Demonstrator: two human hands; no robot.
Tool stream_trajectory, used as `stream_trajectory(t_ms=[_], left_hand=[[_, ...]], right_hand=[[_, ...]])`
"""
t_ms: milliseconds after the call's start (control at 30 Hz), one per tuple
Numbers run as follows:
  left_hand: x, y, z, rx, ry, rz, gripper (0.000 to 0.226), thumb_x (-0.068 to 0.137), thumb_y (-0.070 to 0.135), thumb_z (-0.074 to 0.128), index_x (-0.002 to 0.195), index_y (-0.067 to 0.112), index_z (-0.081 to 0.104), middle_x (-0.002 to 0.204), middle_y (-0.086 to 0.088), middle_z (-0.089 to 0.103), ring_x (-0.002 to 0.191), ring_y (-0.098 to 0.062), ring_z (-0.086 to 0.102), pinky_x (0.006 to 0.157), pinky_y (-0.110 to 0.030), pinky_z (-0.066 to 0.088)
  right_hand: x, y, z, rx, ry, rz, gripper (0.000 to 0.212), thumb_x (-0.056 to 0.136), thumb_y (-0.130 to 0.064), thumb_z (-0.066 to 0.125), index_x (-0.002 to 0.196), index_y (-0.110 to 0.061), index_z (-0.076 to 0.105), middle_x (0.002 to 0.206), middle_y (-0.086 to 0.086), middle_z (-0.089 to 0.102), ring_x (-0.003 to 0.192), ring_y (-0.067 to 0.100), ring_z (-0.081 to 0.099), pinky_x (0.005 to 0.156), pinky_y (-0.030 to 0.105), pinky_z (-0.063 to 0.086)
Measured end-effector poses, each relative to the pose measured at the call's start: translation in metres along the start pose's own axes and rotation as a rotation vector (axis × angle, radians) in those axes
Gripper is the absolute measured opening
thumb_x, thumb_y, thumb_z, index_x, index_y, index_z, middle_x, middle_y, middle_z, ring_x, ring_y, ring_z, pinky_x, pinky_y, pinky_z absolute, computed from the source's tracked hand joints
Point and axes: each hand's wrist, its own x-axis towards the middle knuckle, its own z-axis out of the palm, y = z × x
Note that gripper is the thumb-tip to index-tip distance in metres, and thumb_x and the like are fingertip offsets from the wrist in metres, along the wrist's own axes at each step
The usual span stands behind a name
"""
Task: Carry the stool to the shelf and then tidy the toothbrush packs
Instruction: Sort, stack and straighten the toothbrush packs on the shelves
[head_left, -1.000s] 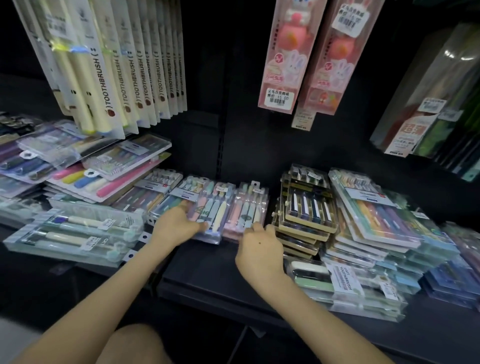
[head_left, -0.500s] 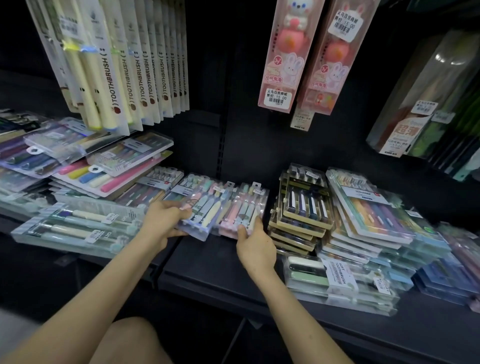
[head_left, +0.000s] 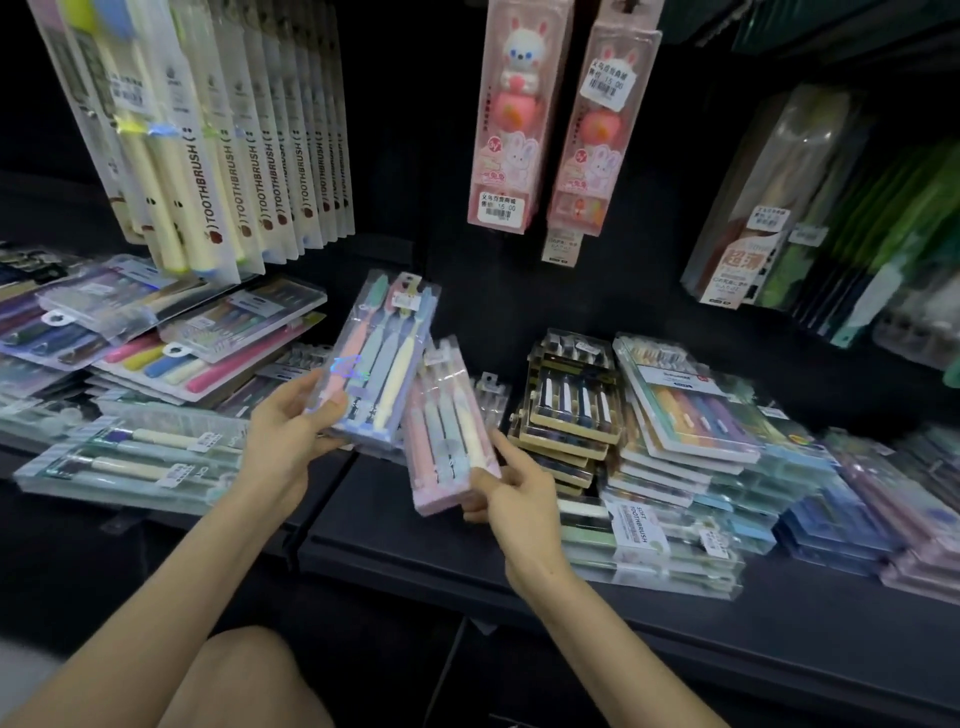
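A: L to R, counts pls.
B: 2 hands, 2 packs held. Left hand (head_left: 291, 436) grips the upper pack (head_left: 384, 358), w/ thumb across its lower front and fingers curled behind. Right hand (head_left: 519, 499) pinches the pink-backed pack (head_left: 447, 431): thumb on the lower front, index finger straight along its right edge, the rest tucked under. Above the fingers hang 2 bunny packs (head_left: 519, 114).
A: How do the packs look?
B: Upper pack is a clear blister w/ 4 brushes (pink, 2 bluish, yellow), tilted w/ its top leaning right. Pink-backed pack sits lower, btw the two thumbs (brush count too blurry). Both are held above the shelf (head_left: 415, 545).
A: Edges, room?
B: Upper pack's right edge overlaps the other's top-left corner; can't tell if they touch. There's bare shelf below the right-hand fingers. The gold-rimmed stack (head_left: 571, 405) is just right of the index fingertip.
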Motion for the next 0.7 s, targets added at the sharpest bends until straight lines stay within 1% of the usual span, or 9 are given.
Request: stream_trajectory(t_ms=[67,133,233,333,433,500,600,667,700], left_hand=[[-0.013,0.009,0.007,-0.026,-0.077,0.032,0.035,0.089,0.003,0.059,0.122,0.012,0.057,0.110,-0.003,0.064,0.082,-0.015,0.065,0.062,-0.025,0.057],[-0.027,0.017,0.018,-0.042,-0.165,0.066,0.034,0.088,0.000,0.058,0.118,0.016,0.058,0.101,0.004,0.069,0.078,-0.011,0.068,0.060,-0.022,0.057],[-0.045,0.027,0.039,-0.031,-0.296,0.099,0.036,0.086,0.004,0.059,0.120,0.015,0.060,0.107,-0.001,0.070,0.083,-0.016,0.068,0.062,-0.025,0.056],[-0.065,0.034,0.069,-0.034,-0.421,0.107,0.043,0.075,0.014,0.064,0.118,0.017,0.062,0.110,-0.001,0.070,0.083,-0.015,0.069,0.060,-0.024,0.055],[-0.084,0.037,0.112,-0.019,-0.560,0.093,0.050,0.071,0.011,0.073,0.119,0.017,0.062,0.107,-0.001,0.071,0.079,-0.014,0.069,0.056,-0.022,0.054],[-0.097,0.035,0.145,-0.032,-0.612,0.059,0.045,0.070,0.009,0.072,0.114,0.018,0.064,0.097,0.000,0.072,0.069,-0.012,0.068,0.052,-0.021,0.052],[-0.112,0.028,0.195,-0.043,-0.637,0.042,0.035,0.077,0.003,0.069,0.106,0.022,0.065,0.092,0.009,0.074,0.078,-0.009,0.068,0.061,-0.022,0.053],[-0.120,0.024,0.223,-0.049,-0.646,0.031,0.030,0.084,-0.003,0.059,0.101,0.022,0.065,0.087,0.013,0.073,0.075,-0.005,0.067,0.061,-0.021,0.053],[-0.124,0.023,0.236,-0.048,-0.654,0.024,0.031,0.085,-0.004,0.058,0.102,0.020,0.066,0.089,0.011,0.074,0.075,-0.006,0.067,0.061,-0.022,0.053]], right_hand=[[-0.012,-0.011,-0.020,-0.022,-0.007,-0.053,0.050,0.090,0.001,0.056,0.130,-0.029,0.056,0.103,-0.006,0.070,0.064,0.008,0.061,0.058,0.022,0.051],[-0.024,-0.022,-0.047,-0.018,0.005,-0.084,0.047,0.089,0.003,0.057,0.123,-0.029,0.062,0.096,-0.006,0.072,0.060,0.006,0.059,0.055,0.020,0.048],[-0.045,-0.039,-0.094,0.026,0.037,-0.121,0.046,0.087,0.008,0.055,0.111,-0.030,0.068,0.074,-0.007,0.071,0.051,0.006,0.054,0.048,0.018,0.044],[-0.064,-0.052,-0.149,0.051,0.138,-0.172,0.041,0.088,0.007,0.055,0.105,-0.026,0.071,0.056,-0.005,0.057,0.047,0.009,0.044,0.046,0.017,0.039],[-0.078,-0.058,-0.207,0.059,0.321,-0.225,0.031,0.090,0.002,0.053,0.100,-0.019,0.074,0.059,0.004,0.043,0.047,0.008,0.034,0.044,0.015,0.031],[-0.088,-0.058,-0.247,0.067,0.431,-0.240,0.027,0.091,-0.001,0.053,0.100,-0.015,0.074,0.066,0.007,0.043,0.048,0.008,0.033,0.043,0.015,0.029],[-0.105,-0.050,-0.301,0.083,0.581,-0.229,0.026,0.092,-0.004,0.053,0.102,-0.015,0.073,0.064,0.007,0.046,0.049,0.010,0.036,0.042,0.016,0.033],[-0.116,-0.042,-0.332,0.085,0.658,-0.210,0.025,0.092,-0.004,0.053,0.104,-0.015,0.073,0.066,0.008,0.048,0.051,0.012,0.037,0.042,0.017,0.035],[-0.121,-0.038,-0.345,0.091,0.682,-0.204,0.026,0.092,-0.004,0.053,0.104,-0.016,0.073,0.068,0.009,0.050,0.054,0.014,0.038,0.044,0.018,0.036]])
